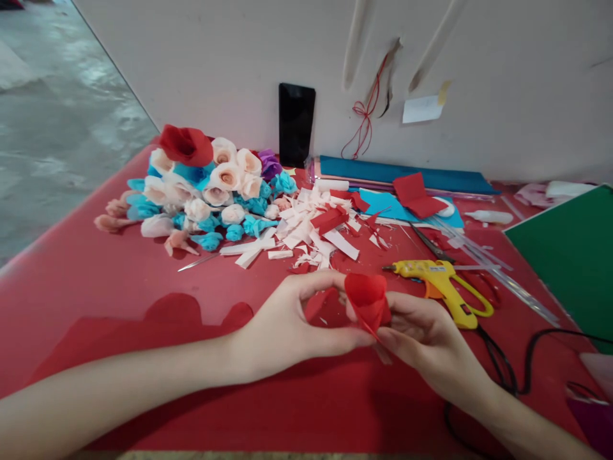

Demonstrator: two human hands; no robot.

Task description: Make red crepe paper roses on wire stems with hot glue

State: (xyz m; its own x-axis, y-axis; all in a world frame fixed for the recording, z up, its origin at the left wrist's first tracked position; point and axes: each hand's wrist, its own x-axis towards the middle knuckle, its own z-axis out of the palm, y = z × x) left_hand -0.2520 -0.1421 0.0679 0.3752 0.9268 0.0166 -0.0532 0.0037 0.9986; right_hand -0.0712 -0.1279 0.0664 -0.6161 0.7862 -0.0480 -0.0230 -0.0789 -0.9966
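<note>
Between both hands is a red paper flower (366,299), rolled into a cup that is wide at the top and narrows to a point below. My left hand (299,322) pinches it from the left, thumb at the lower tip and index finger behind the upper rim. From the right, my right hand (424,335) grips the same flower, its thumb near the tip and the other fingers curled behind. Under my left arm lies a red paper sheet (110,345) with rounded petal shapes at its upper edge.
A yellow glue gun (443,281) lies right of the hands, its black cable (529,358) trailing. Behind are paper scraps (311,223), finished paper flowers (205,185), scissors (431,246), a metal needle-like tool (197,262) and a leaning phone (295,124). A green board (569,255) stands right.
</note>
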